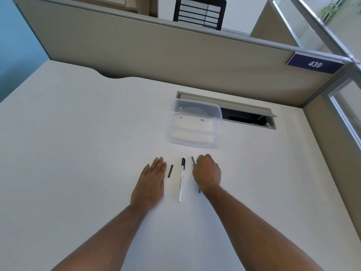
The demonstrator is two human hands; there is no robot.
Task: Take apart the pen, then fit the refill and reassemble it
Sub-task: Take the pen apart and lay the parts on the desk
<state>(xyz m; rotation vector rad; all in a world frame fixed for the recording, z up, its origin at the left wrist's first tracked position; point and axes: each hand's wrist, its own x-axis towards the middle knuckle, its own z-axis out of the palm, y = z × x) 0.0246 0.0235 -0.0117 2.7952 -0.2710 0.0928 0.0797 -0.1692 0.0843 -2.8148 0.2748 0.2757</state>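
Observation:
A white pen (180,181) with a black top lies on the white desk (78,143) between my hands, pointing away from me. A small black cap (170,170) lies just left of it. My left hand (151,181) rests flat on the desk beside the cap, fingers together, holding nothing. My right hand (207,173) is curled over a thin grey refill (193,159); its far end sticks out past my fingers and its near end shows under my wrist. Whether the refill is lifted off the desk is not visible.
A clear plastic box (195,124) stands beyond the pen. Behind it is an open cable slot (252,116) in the desk. A beige partition (175,55) bounds the far edge, with a plate reading 439 (314,64) at the right.

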